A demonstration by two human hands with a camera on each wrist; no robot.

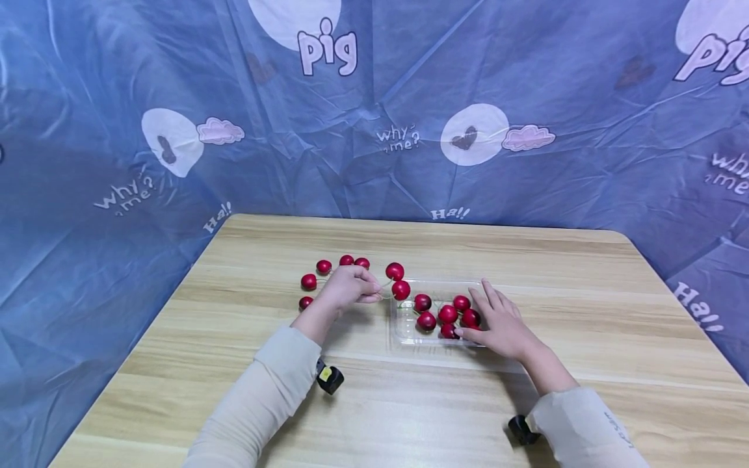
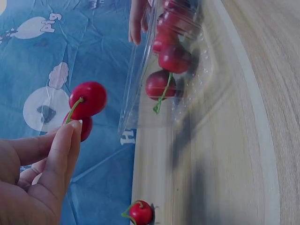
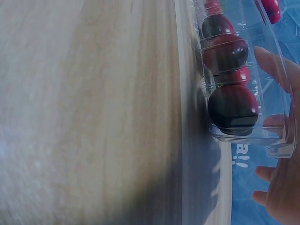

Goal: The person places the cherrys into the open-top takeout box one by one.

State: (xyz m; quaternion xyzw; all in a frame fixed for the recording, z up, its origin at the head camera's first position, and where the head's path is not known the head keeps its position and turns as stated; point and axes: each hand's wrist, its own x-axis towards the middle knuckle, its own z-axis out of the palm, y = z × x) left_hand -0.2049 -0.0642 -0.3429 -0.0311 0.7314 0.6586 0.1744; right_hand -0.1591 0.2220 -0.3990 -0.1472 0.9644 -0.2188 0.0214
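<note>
Txt sits on the blue backdrop cloth (image 1: 526, 78) only. "pig" in big white letters at top centre, and again at the top right edge, cut off. "why me?" in small white script near centre, at left, and partly at the far right. "Ha!!" just above the table's back edge, also at left and lower right. Left wrist view: "Pig" shows sideways top left. Sleeve (image 1: 591, 429) of right arm has small print, prob. too blurred to read.
</note>
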